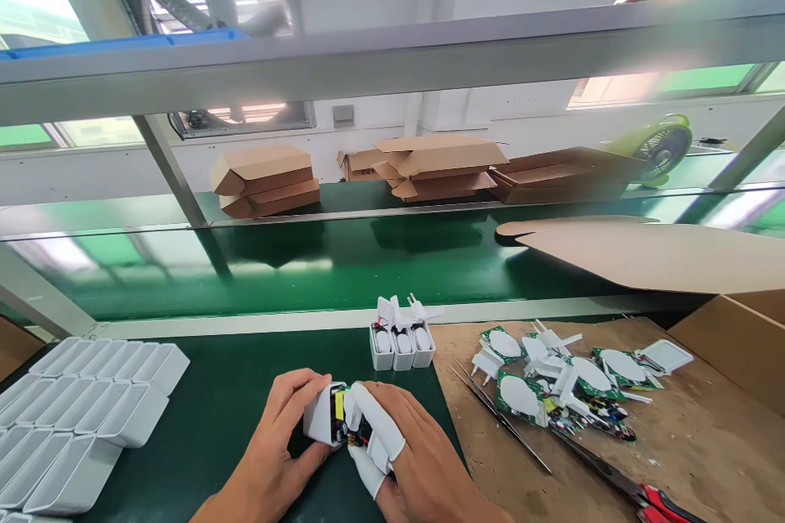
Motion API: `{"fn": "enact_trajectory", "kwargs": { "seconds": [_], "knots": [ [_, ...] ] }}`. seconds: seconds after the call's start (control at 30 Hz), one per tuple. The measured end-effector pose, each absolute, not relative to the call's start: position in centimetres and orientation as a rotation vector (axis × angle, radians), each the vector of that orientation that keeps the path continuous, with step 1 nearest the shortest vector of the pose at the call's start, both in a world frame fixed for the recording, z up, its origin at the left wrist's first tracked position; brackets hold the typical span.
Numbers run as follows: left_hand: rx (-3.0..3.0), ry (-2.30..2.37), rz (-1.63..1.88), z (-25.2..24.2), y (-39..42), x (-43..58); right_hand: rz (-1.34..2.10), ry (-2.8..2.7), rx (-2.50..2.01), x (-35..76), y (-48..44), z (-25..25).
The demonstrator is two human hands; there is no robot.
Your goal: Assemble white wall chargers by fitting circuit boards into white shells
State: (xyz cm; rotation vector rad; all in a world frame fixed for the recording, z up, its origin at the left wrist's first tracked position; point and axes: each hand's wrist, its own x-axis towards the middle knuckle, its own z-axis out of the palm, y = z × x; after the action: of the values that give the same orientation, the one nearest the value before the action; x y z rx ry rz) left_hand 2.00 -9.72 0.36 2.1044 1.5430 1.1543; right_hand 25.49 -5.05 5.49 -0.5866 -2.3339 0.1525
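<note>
My left hand (285,433) is closed around a small white plastic housing (319,415), its open side turned to the right. White finger cots cover fingertips of my right hand (408,441), which is closed on a circuit board assembly (340,407) with a yellow part at the housing's mouth. How far the board sits inside is hidden by the fingers. Just beyond my hands stand three white housings (403,359) in a row, with white plug pieces (398,315) on top.
At left lie rows of open white housings (132,417). On the brown board (693,441) at right are several circuit boards (521,396), tweezers (503,417) and red-handled pliers (656,502). Cardboard boxes (441,159) and a green fan (662,149) stand beyond the green conveyor belt (356,261).
</note>
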Motion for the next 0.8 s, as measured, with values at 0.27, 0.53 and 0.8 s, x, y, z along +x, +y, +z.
{"fn": "enact_trajectory", "kwargs": {
  "seconds": [0.27, 0.53, 0.8],
  "knots": [
    [2.008, 1.461, 1.055, 0.1, -9.8, 2.2, 0.105, -2.317, -0.57, 25.2, -4.4, 3.8],
    [1.902, 1.266, 0.939, 2.1, -9.9, 1.9, 0.505, -2.355, -0.588, 26.3, -3.6, 5.8],
    [1.822, 1.233, 0.875, 3.4, -10.3, 1.2, 0.492, -2.361, -0.536, 26.2, -3.1, 4.7]
  ]
}}
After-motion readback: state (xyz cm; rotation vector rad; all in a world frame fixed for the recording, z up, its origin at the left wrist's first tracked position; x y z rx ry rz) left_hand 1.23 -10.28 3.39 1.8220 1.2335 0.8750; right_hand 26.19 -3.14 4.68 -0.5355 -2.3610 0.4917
